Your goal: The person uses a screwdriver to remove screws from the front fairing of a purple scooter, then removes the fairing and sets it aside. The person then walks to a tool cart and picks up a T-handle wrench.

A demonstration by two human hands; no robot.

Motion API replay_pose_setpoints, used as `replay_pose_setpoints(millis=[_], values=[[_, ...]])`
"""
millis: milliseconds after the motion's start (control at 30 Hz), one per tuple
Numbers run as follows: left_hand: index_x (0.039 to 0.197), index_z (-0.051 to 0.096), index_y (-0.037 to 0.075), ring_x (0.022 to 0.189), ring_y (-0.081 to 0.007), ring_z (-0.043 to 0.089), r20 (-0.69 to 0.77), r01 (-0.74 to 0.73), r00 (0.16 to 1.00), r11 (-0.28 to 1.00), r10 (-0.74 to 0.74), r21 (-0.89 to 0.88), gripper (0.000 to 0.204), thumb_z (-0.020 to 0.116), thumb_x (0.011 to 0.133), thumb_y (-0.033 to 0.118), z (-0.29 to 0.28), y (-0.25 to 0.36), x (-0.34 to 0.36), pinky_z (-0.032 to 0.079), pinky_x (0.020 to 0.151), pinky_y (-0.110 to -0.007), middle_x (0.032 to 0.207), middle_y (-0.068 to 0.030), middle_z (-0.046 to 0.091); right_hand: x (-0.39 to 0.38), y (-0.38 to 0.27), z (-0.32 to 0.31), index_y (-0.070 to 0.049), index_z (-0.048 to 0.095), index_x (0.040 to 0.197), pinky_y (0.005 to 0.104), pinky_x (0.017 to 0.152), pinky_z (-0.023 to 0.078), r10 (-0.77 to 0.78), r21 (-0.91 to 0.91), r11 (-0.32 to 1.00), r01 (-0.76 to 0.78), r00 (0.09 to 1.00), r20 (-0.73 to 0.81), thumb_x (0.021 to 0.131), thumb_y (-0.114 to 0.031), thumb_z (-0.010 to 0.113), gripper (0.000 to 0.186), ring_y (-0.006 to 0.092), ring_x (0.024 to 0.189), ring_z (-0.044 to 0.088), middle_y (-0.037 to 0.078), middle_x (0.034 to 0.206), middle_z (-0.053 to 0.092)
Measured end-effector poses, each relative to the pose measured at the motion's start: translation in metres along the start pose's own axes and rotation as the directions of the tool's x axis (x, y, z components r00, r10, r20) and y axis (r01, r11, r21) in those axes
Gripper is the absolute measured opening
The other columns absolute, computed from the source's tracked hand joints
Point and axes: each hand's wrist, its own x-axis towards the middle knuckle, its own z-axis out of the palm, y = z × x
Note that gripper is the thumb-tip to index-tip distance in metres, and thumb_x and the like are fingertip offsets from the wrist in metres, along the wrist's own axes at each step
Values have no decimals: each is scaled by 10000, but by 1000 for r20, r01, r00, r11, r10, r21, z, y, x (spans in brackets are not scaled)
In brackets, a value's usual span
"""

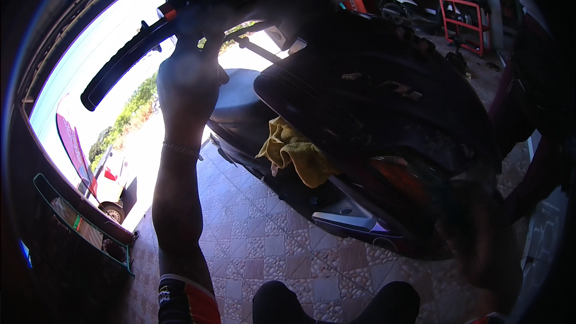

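A dark scooter with glossy body panels takes up the middle and right. My left arm reaches up to its handlebar area, and my left hand is closed there, beside the black handlebar grip. What its fingers hold is hidden in shadow. A crumpled yellow cloth hangs on the scooter's side, between the dark panel and the footboard. At the lower right my right hand is a dim, smeared shape close to the scooter's front panels. Its fingers cannot be made out.
Patterned tiles cover the floor, with my knees at the bottom edge. A red metal frame and another motorcycle stand at the far right. Beyond the bright doorway on the left are a pink flag and a parked vehicle.
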Motion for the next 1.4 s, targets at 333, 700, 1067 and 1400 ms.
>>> replay_pose_setpoints(millis=[333,700,1067,1400], values=[[1268,667,196,642,-169,687,51,-62,997,975,52,214,457,675,857,-3,-5,0,3,572,606,-277,1346,-131,577,39,-6,-2,26,571,1267,448,957,464,-187,-71,981,178,971,-151,962,-246,622,412,393,1117,617,234,1201,622],[1233,618,184,635,-262,660,-93,-109,987,968,133,227,564,625,736,-83,4,-4,4,544,534,-344,1199,-122,611,63,-18,-6,3,611,1178,432,856,488,-218,-98,974,205,964,-150,950,-257,647,347,363,976,650,204,1031,654],[1207,622,182,597,-243,648,-152,-122,975,961,163,248,440,629,822,-32,9,-5,6,524,493,-330,1132,-116,629,68,-20,0,3,614,1207,416,848,505,-237,-114,970,215,941,-240,943,-227,648,351,355,978,670,199,1037,675],[1179,636,141,597,-192,634,-122,-112,980,948,154,299,350,629,852,17,10,-7,5,510,501,-299,1091,-68,631,55,-49,-1,-15,589,1333,406,944,494,-513,-513,797,319,806,-295,909,-86,659,435,343,1134,627,207,1260,626]])
